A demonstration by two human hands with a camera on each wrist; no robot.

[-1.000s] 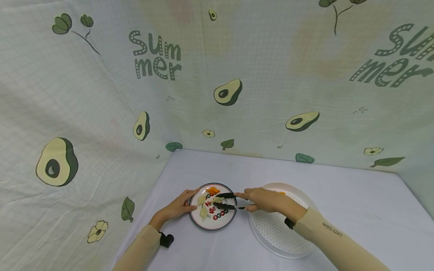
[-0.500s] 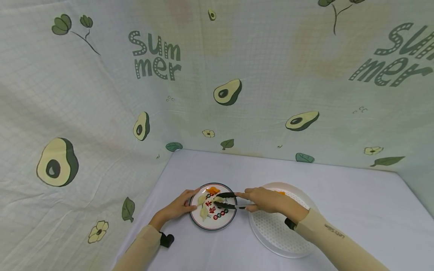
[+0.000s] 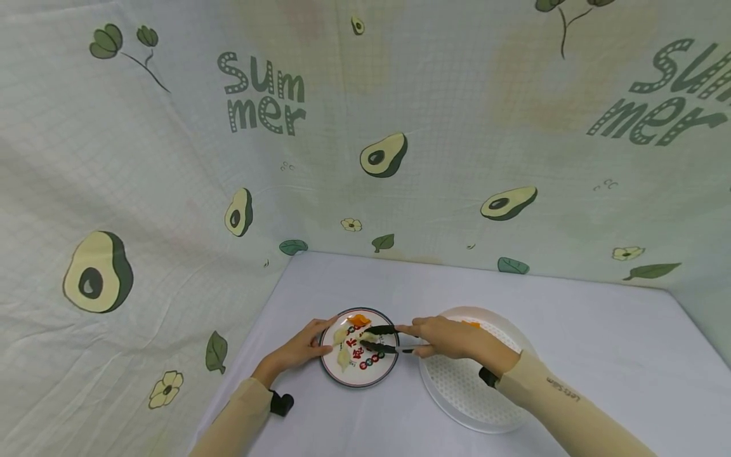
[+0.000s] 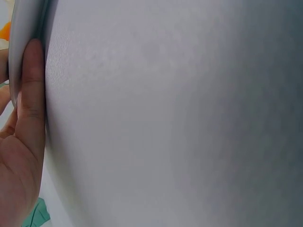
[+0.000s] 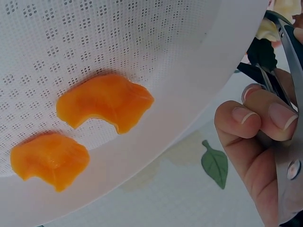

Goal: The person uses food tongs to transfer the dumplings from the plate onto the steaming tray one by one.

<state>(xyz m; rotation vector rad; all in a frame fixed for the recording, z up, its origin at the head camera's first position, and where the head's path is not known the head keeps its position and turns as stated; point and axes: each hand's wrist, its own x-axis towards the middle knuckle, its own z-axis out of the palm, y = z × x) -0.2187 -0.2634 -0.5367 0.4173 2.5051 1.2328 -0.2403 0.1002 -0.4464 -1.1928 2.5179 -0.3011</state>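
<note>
Left hand (image 3: pixel 299 350) presses straight fingers on the plate (image 3: pixel 381 376) rim, steadying it, while right hand (image 3: pixel 448 337) pinches tongs (image 3: pixel 381 339) around 1 pale dumpling (image 3: pixel 367 337).

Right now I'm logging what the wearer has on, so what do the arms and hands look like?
Both arms wear long beige sleeves. The right sleeve carries small dark lettering along the forearm. A black device sits at each wrist, clearest on the left wrist. Both hands are bare: left hand, right hand.

My black tongs (image 3: pixel 381 339), pale dumplings (image 3: pixel 342 359) on red-lettered plate (image 3: pixel 381 372), orange pieces (image 5: pixel 105 101) in white perforated tray (image 3: pixel 457 387).
</note>
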